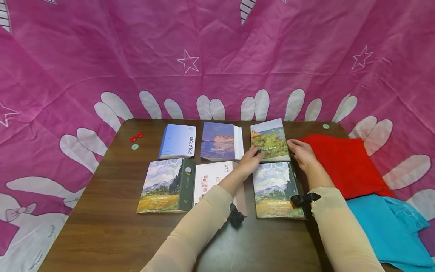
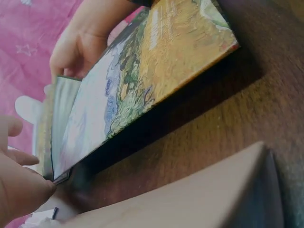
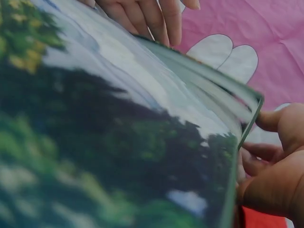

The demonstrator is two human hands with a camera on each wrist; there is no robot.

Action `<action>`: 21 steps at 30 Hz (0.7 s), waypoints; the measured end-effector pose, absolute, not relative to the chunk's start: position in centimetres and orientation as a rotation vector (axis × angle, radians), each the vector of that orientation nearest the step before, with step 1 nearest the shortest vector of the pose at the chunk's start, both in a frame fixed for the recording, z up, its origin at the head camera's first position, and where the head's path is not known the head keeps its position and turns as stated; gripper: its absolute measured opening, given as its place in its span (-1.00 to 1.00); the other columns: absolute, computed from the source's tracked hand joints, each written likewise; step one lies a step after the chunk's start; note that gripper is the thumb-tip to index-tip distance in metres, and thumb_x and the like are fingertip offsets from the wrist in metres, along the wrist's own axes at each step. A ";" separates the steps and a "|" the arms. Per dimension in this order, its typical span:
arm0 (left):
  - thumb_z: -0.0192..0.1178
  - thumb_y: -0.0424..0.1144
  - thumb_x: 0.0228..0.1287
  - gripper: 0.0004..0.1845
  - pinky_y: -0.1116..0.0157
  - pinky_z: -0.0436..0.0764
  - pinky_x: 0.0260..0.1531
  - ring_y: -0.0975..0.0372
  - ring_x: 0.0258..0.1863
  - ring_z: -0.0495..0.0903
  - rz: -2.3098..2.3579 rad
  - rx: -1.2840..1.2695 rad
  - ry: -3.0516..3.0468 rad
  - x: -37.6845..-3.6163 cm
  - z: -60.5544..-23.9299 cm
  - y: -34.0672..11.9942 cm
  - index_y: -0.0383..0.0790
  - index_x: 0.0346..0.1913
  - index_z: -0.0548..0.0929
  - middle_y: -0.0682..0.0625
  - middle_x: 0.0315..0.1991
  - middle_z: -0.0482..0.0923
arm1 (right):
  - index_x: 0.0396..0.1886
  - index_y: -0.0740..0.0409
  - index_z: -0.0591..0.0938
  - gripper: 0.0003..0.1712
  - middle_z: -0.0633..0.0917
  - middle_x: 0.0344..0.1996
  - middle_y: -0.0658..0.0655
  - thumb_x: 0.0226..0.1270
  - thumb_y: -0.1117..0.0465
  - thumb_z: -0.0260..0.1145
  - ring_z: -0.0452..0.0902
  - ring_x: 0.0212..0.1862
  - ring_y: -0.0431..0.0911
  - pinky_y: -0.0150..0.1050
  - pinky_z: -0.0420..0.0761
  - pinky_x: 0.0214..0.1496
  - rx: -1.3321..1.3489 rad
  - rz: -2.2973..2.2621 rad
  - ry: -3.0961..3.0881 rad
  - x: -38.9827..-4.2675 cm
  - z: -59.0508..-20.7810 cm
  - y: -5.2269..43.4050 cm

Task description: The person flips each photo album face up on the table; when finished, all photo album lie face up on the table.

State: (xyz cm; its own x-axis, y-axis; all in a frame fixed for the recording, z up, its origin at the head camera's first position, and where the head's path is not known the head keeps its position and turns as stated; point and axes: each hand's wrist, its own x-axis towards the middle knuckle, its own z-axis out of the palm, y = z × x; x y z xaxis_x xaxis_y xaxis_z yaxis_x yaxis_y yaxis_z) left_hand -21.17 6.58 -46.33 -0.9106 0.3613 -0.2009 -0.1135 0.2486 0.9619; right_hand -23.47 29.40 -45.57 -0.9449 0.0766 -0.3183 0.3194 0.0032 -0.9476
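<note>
A photo album [image 1: 270,138] with a painted garden and sea on its cover stands at the back right of the table, tilted slightly. My left hand [image 1: 249,163] grips its lower left side, fingertips over the cover's edge. At its right side, my right hand [image 1: 303,154] holds the edge between thumb and fingers. Just in front lies a photo album with a wheatfield painting [image 1: 273,192], partly under my right wrist strap. In the left wrist view that wheatfield cover [image 2: 142,71] fills the middle, and my left hand [image 2: 21,178] shows at the left.
The back row also has a blue Polaroid album [image 1: 176,139] and a purple seascape album [image 1: 217,141]. In front are another wheatfield album [image 1: 163,185] and a pale album [image 1: 212,173]. Red cloth [image 1: 346,162] and blue cloth [image 1: 387,226] lie right; red buttons [image 1: 133,139] lie left.
</note>
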 end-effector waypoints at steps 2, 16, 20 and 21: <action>-0.09 0.13 0.59 -0.31 -0.05 -0.11 0.54 0.15 0.62 -0.25 1.658 0.248 2.157 -21.2 -46.3 6.7 -0.08 0.61 0.12 0.04 0.66 -0.22 | 0.46 0.27 0.30 -0.36 0.56 -0.03 -0.10 0.57 0.02 0.17 0.49 0.06 -0.18 -0.39 0.52 -0.01 0.404 -2.077 2.075 -23.5 -45.3 29.5; -0.45 0.43 0.49 -0.18 -0.15 -0.13 0.52 0.08 0.61 -0.15 1.595 0.309 2.184 -21.5 -44.8 8.1 0.09 0.65 -0.03 0.04 0.65 -0.15 | 0.56 0.25 0.22 -0.29 0.47 -0.02 -0.03 0.55 0.10 0.18 0.57 -0.16 -0.23 -0.37 0.68 -0.21 0.252 -2.131 2.144 -22.9 -41.3 27.0; -0.43 0.45 0.47 -0.16 -0.13 -0.01 0.51 0.05 0.58 0.02 1.648 0.288 2.210 -21.5 -43.9 7.9 0.07 0.64 0.03 0.07 0.61 0.03 | 0.54 0.24 0.27 -0.31 0.50 -0.06 -0.01 0.53 0.12 0.20 0.61 -0.19 -0.24 -0.38 0.69 -0.24 0.183 -2.132 2.211 -22.5 -40.3 25.9; -0.42 0.45 0.47 -0.16 -0.13 0.03 0.50 0.05 0.57 0.06 1.669 0.281 2.222 -21.5 -43.6 7.8 0.07 0.64 0.04 0.07 0.60 0.07 | 0.52 0.23 0.30 -0.32 0.51 -0.08 -0.02 0.52 0.11 0.21 0.61 -0.19 -0.24 -0.38 0.69 -0.24 0.161 -2.127 2.225 -22.4 -40.2 25.6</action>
State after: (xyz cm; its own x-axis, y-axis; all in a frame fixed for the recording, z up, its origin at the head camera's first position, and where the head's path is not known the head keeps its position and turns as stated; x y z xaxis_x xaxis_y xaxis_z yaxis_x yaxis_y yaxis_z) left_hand -21.49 7.84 -43.62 -0.9203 0.3591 -0.1551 -0.0488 0.2879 0.9564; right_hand -22.43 25.63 -40.23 -0.9928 0.0345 -0.1149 0.1163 0.0432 -0.9923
